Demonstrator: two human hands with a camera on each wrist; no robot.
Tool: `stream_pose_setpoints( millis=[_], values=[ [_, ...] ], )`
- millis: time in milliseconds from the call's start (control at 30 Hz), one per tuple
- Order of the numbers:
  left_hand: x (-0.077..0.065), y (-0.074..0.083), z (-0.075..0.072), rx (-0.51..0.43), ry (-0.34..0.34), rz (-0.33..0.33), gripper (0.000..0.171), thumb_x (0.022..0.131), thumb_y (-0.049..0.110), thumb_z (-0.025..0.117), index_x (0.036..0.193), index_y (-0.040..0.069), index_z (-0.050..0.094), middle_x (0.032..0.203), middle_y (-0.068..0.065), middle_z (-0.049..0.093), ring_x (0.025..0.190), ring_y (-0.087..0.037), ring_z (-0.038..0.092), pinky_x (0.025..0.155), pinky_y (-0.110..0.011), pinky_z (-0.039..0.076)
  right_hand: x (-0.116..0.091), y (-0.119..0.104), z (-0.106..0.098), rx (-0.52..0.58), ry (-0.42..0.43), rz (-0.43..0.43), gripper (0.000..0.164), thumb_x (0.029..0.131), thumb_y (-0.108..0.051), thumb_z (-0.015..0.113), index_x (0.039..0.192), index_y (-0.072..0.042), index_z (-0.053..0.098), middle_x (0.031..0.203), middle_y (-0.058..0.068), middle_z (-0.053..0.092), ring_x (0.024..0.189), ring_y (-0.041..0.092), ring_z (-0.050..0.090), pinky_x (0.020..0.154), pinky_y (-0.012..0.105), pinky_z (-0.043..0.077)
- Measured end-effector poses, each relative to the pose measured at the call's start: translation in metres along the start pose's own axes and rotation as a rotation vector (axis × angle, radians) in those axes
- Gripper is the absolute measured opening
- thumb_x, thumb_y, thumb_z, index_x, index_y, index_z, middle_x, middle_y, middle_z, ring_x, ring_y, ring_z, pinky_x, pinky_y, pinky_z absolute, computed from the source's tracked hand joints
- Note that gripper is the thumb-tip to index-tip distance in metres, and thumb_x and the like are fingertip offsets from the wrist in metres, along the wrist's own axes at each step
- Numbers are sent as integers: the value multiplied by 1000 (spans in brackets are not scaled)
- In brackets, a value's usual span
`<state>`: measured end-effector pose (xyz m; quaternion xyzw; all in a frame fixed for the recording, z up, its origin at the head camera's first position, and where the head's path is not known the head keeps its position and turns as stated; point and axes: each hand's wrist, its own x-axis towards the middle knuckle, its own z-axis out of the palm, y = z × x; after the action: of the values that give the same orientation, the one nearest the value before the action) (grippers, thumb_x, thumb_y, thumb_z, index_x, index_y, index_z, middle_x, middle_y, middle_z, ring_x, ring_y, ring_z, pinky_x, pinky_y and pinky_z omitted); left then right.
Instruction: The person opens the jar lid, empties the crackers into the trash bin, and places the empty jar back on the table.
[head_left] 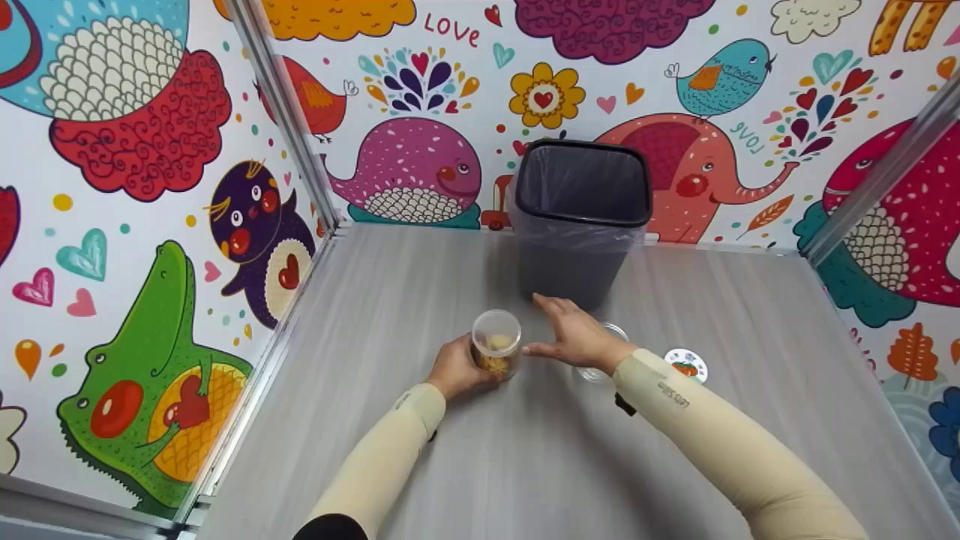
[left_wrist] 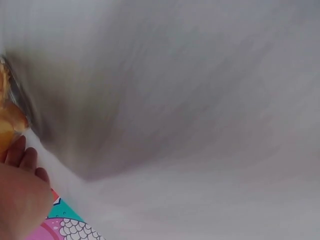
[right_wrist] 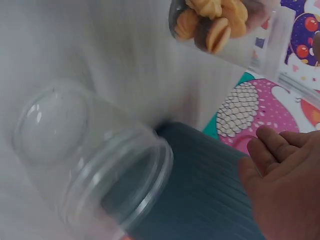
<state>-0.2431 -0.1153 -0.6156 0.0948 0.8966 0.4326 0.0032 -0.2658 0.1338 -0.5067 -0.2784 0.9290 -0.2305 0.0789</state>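
Note:
My left hand point(head_left: 459, 367) grips a clear plastic jar point(head_left: 496, 326) from its left side. Its top is uncovered, and golden cookies point(right_wrist: 215, 25) lie in the lower part. In the left wrist view only a strip of the cookies point(left_wrist: 10, 122) shows, beside curled fingers point(left_wrist: 29, 159). To the right of this jar, my right hand point(head_left: 579, 336) hovers with fingers extended and thumb apart, holding nothing. A second clear jar point(right_wrist: 55, 125), with nothing inside, stands beneath the right wrist, which partly hides it in the head view.
A dark grey waste bin point(head_left: 570, 262) with a clear liner stands behind the hands, against the back wall. Right of the second jar lies a round white disc point(head_left: 686, 365) with a printed picture. Cartoon-patterned walls point(head_left: 420, 169) enclose the grey wood-grain tabletop point(head_left: 390, 285).

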Motion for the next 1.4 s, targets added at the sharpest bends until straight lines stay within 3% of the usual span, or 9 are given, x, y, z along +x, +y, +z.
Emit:
stream_pose_setpoints(
  millis=[433,933,1400],
  values=[
    [2,-3,-1,-34,-10,21,73,59,25,97,121,5,65,110,-3,70,104,-18,64,97,-34,48,19,0,33,117,17,-88,83,81,-40,82,142,3,48,141,20,52,132,36,46,110,49,35],
    [1,-2,-2,-18,-13,29,72,62,30,96,122,5,65,111,-4,70,105,-18,64,96,-35,49,22,-3,46,154,41,-34,85,81,-45,81,146,-2,46,143,18,50,132,33,47,109,47,37],
    [3,-1,-3,23,-26,28,73,61,31,96,121,4,64,109,-5,70,103,-18,64,95,-34,49,27,-1,47,180,82,-51,90,74,-44,87,146,-6,48,144,13,51,133,29,47,110,44,36]
  ],
)
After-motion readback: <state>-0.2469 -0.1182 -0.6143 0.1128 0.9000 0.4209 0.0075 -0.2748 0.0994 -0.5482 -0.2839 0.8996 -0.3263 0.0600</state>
